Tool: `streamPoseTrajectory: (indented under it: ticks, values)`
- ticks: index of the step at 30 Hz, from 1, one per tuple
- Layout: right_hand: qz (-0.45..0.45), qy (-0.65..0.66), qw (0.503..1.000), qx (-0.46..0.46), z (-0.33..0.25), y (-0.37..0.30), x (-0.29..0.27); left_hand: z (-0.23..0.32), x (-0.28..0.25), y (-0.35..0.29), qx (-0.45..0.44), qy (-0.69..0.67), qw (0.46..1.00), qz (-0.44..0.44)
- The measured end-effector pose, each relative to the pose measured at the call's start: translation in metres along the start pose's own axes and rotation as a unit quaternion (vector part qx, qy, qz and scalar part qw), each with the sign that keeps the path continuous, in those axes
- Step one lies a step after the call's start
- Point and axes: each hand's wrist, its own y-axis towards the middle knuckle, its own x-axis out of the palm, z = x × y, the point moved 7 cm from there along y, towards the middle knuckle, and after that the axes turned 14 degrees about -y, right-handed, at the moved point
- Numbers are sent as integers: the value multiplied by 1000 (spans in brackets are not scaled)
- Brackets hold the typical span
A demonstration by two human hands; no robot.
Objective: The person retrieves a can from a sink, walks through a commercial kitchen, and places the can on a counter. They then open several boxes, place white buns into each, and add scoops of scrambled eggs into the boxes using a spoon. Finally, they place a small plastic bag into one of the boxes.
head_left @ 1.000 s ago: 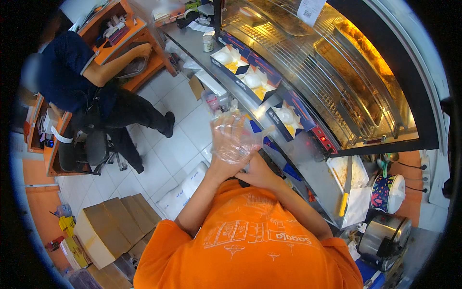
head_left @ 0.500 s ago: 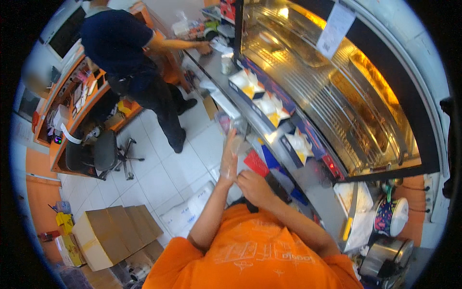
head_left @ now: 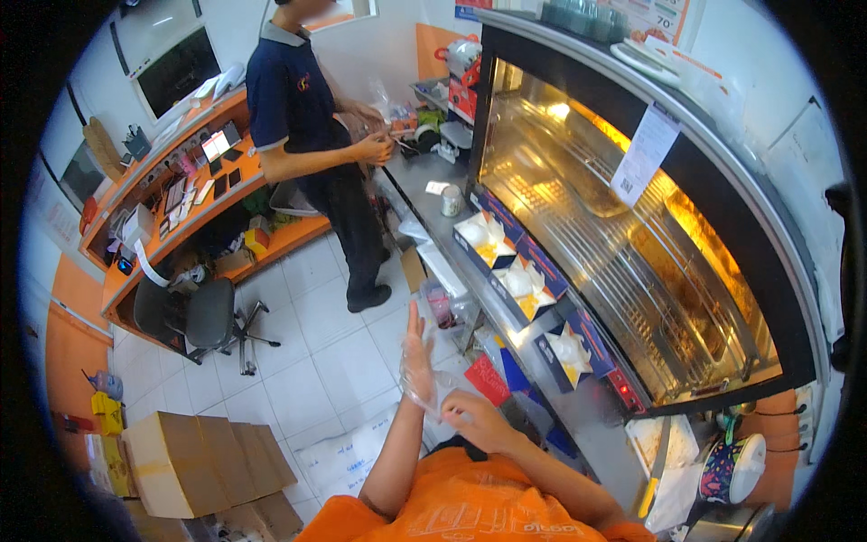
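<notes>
My left hand (head_left: pixel 414 348) points upward in front of my orange shirt, fingers stretched out. A clear plastic glove (head_left: pixel 431 390) covers it, loose and baggy around the palm and wrist. Closed on the loose edge of this glove, my right hand (head_left: pixel 476 422) sits just beside the left wrist. To the right, on the metal counter, stand open dark-blue cardboard boxes: a far box (head_left: pixel 485 242), a middle box (head_left: pixel 522 287) and a near box (head_left: pixel 566 354). Each holds a white wrapped mound and some yellow food.
A lit glass warming cabinet (head_left: pixel 623 244) rises behind the boxes. A knife (head_left: pixel 662 452) lies across a white board at the right. One co-worker (head_left: pixel 312 135) stands at the counter's far end. Cardboard cartons (head_left: pixel 208 461) and an office chair (head_left: pixel 209 316) are on the left.
My view has tilted up, so more of the room shows. My right hand has drawn the glove's loose edge slightly away from the left wrist. The co-worker now holds both hands together.
</notes>
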Motion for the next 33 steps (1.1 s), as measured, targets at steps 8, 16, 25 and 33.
streamPoseTrajectory:
  ticks: [8, 16, 25, 33]
  values:
    - [191, 122, 959, 168, 32, 20, -65, 32, 76, -25, 158, 654, 721, -168]
    - [310, 32, 939, 147, 42, 9, -90, 17, 81, -37, 182, 625, 733, -197]
    - [276, 316, 903, 88, 59, -23, -110, 9, 99, -38, 219, 629, 720, -195]
    - [269, 305, 876, 258, 114, -131, -116, -70, 138, -72, -22, 335, 816, -471]
